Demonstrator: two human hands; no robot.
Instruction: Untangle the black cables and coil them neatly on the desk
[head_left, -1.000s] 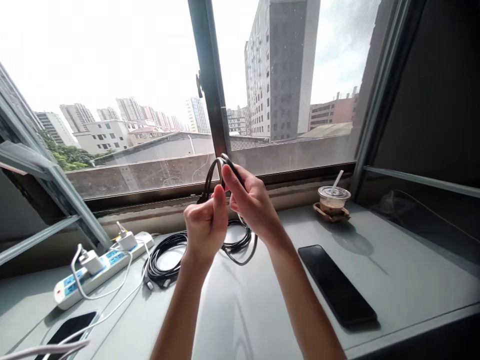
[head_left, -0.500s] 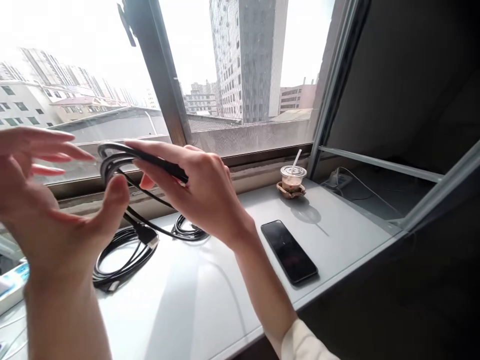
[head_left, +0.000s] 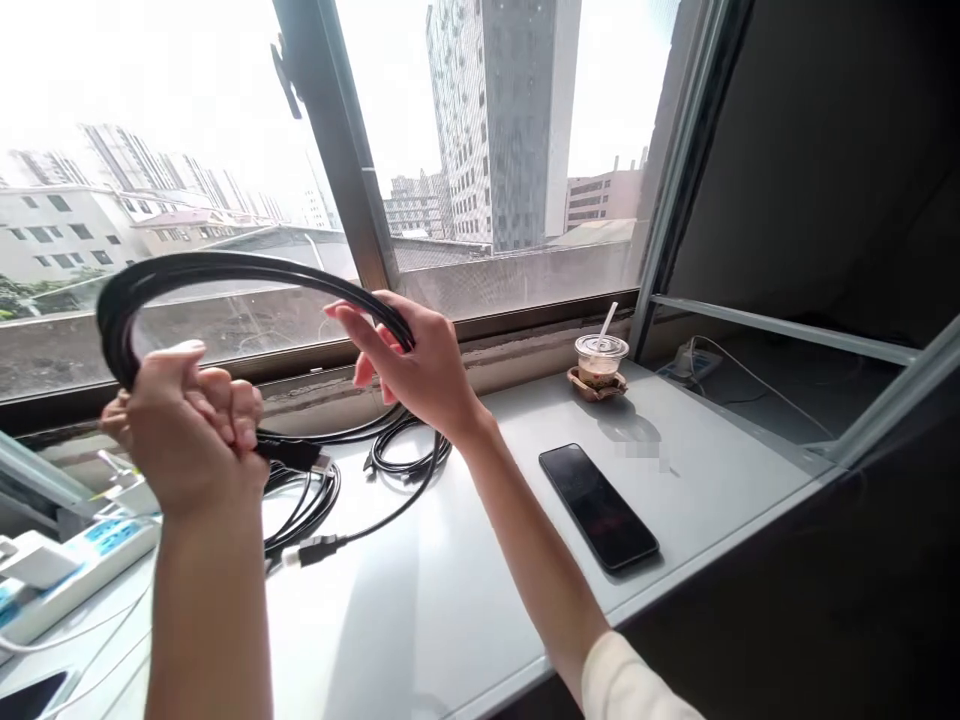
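Observation:
A looped bundle of black cable [head_left: 247, 268] arches in the air between my two hands. My left hand [head_left: 191, 425] is closed round its left side, and a cable end with a black plug [head_left: 300, 456] sticks out beside the fingers. My right hand [head_left: 409, 360] grips the right end of the loop, thumb and fingers round it. Another black connector [head_left: 319, 550] with a pale tip hangs low over the white table. Two coiled black cables lie on the table: a larger one [head_left: 319, 508] partly behind my left hand, and a smaller one [head_left: 409, 465] below my right hand.
A black phone [head_left: 598, 508] lies on the white table [head_left: 465, 620]. Behind it stands a lidded cup [head_left: 600, 360] with a straw in a brown holder. At the left is a power strip [head_left: 90, 575] with plugs and white cords. A window and metal frame border the table.
My left hand was open and has now closed on the cable. The bundle is spread into a wider arch, and a connector now hangs down over the table. The view has shifted slightly.

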